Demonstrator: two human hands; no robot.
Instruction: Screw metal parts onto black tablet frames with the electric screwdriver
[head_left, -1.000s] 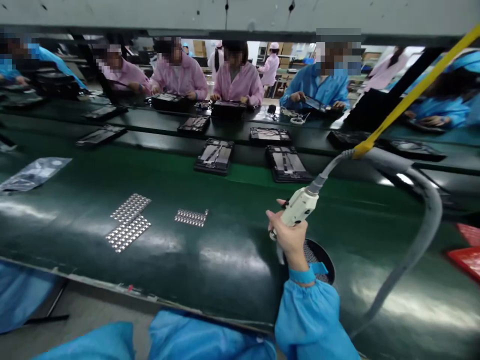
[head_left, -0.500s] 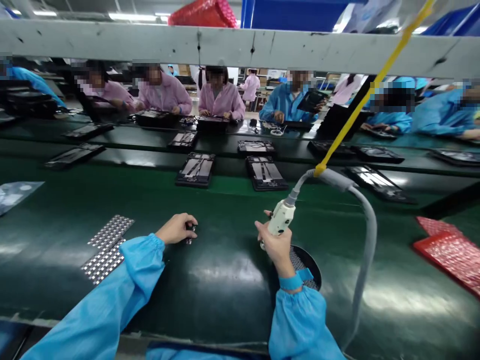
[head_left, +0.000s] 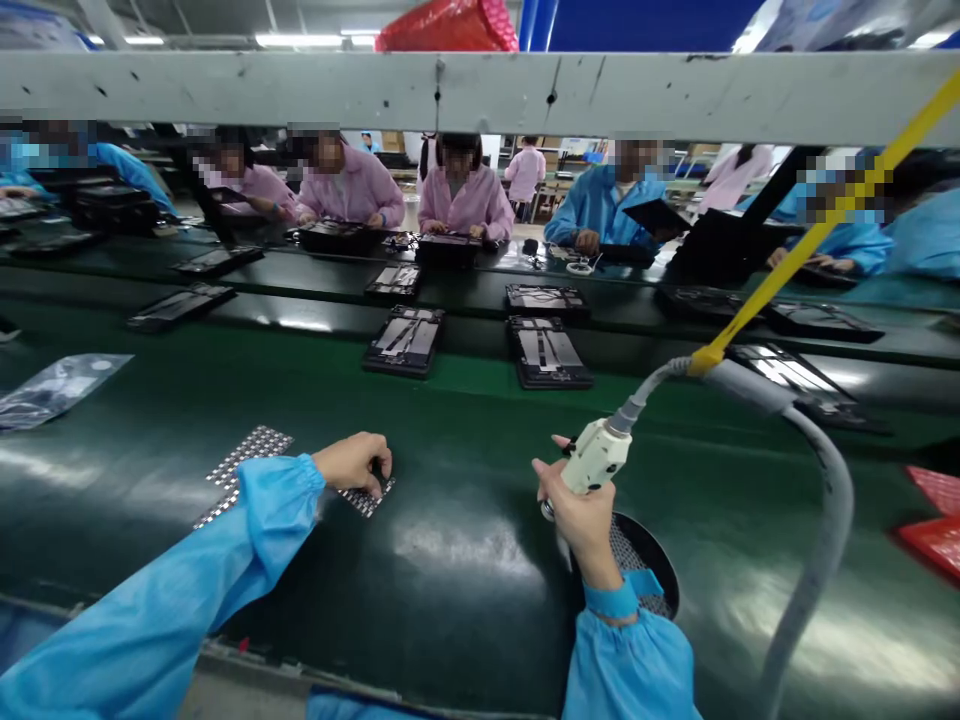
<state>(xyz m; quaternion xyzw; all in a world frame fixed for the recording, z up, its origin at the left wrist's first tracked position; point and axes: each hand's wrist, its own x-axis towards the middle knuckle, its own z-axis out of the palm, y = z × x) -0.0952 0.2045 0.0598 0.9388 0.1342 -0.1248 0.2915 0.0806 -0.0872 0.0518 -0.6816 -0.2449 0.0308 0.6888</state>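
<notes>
My left hand (head_left: pixel 354 461) rests with curled fingers on a small strip of shiny metal pieces (head_left: pixel 366 500) lying on the dark green table. Whether the fingers pinch a piece is hidden. Two larger sheets of the same pieces (head_left: pixel 247 450) lie left of it, partly behind my blue sleeve. My right hand (head_left: pixel 576 512) is wrapped round a white hand-held tool (head_left: pixel 596 456), held upright above the table. A grey hose (head_left: pixel 810 470) runs from the tool's top. Just behind my right wrist is a round black dish with mesh (head_left: pixel 649 555).
A yellow cord (head_left: pixel 817 240) hangs the hose from above. Dark trays with parts (head_left: pixel 405 340) (head_left: pixel 547 352) lie on the green belt beyond. A clear bag (head_left: pixel 56 385) lies far left, red sheets (head_left: pixel 934 525) far right. Several people in pink and blue coats work opposite.
My left arm came into view and its hand settled on the small strip of metal pieces. The camera view shifted; my right hand kept the tool upright.
</notes>
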